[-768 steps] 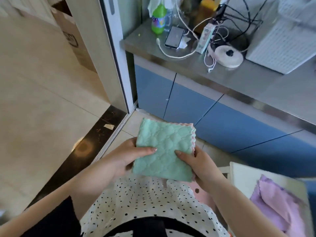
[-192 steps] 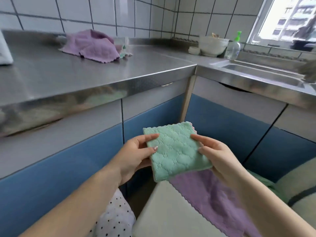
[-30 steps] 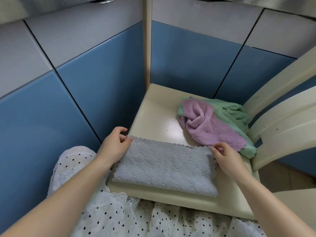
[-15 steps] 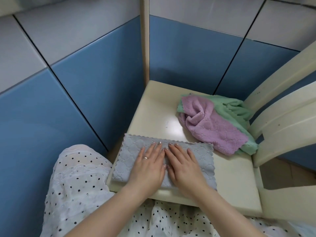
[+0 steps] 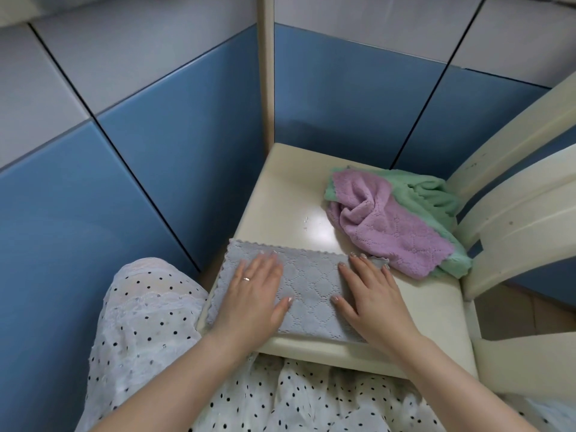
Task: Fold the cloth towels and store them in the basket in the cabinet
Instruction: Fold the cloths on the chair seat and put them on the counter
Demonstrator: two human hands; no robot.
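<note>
A grey quilted towel (image 5: pixel 307 289), folded into a long strip with scalloped edges, is laid flat at the near edge of a cream chair seat (image 5: pixel 290 194). A crumpled purple towel (image 5: pixel 392 229) is heaped on a green towel (image 5: pixel 427 194) behind it.

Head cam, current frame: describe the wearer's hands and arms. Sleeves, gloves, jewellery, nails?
Both forearms are bare, with no sleeves or gloves in view. The left hand wears a thin band ring on one of its fingers. The right hand shows no ring. Nails on both look glossy and pale.
</note>
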